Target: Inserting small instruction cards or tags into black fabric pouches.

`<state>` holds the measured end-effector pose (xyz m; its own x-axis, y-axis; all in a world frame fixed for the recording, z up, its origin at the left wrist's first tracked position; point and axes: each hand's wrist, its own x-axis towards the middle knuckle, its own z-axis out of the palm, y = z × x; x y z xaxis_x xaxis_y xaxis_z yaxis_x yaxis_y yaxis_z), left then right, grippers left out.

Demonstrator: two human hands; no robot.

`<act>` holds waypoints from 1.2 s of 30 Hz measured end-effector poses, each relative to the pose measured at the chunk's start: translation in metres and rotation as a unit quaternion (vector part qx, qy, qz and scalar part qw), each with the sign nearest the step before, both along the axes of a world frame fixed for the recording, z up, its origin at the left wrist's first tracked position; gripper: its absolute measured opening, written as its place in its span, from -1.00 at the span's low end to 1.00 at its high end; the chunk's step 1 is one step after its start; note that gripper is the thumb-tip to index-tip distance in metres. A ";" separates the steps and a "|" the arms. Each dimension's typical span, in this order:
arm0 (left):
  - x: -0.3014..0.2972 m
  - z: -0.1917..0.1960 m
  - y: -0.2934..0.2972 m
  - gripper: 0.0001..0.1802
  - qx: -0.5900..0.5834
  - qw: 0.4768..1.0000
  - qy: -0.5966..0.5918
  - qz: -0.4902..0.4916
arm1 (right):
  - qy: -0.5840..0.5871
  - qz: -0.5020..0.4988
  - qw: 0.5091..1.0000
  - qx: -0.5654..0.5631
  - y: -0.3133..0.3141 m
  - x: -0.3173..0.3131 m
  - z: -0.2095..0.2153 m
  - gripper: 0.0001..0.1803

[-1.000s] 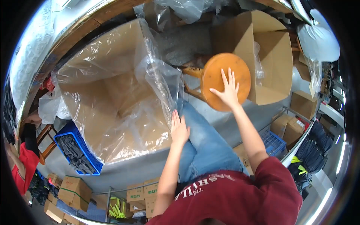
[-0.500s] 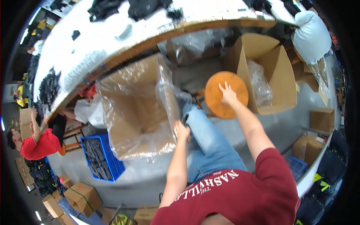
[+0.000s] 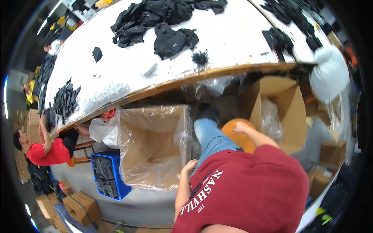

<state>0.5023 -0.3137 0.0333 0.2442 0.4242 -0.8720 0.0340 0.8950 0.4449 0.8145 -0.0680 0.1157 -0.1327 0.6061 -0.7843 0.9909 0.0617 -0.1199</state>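
My right hand (image 3: 241, 127) is over the round orange-brown stool (image 3: 244, 143), its fingers curled in and nothing visible in them. By my left thigh is my left hand (image 3: 189, 166), seen from the back at the near right side of a large cardboard box (image 3: 151, 149). Its fingers are mostly hidden, so I cannot tell what they do. Clear plastic lining (image 3: 143, 182) hangs over that box's rim, and bare cardboard shows inside. To the right of the stool stands another open carton (image 3: 291, 116) with crumpled clear plastic (image 3: 271, 122) in it.
Ahead runs a long white worktable (image 3: 233, 42) with heaps of black fabric pieces (image 3: 151, 17). A blue crate (image 3: 123, 186) of black strips stands left of the lined box. At far left a person in red (image 3: 42, 153) works at the table. A stuffed white sack (image 3: 330, 73) is at right.
My right hand has gone from spread fingers on the stool to curled fingers. My body has moved closer to the table and the view has tilted up, showing more of the tabletop.
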 end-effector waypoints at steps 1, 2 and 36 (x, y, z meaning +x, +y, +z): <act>0.004 0.004 0.019 -0.67 0.029 0.999 0.020 0.005 | 0.117 -0.078 0.990 0.029 0.027 0.004 0.007 -0.55; 0.001 0.008 0.040 -0.70 0.054 0.997 0.047 0.009 | 0.131 -0.114 0.959 0.224 0.053 -0.011 0.028 -0.80; -0.216 0.208 0.452 -0.37 0.290 0.590 0.745 0.113 | 0.428 -0.226 0.766 0.423 0.402 -0.142 0.208 -0.88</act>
<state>0.2864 0.1379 0.2414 -0.7304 0.6317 0.2599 0.6827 0.6635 0.3061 0.6723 0.3336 0.3237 -0.0062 0.9851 0.1718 0.5145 0.1505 -0.8442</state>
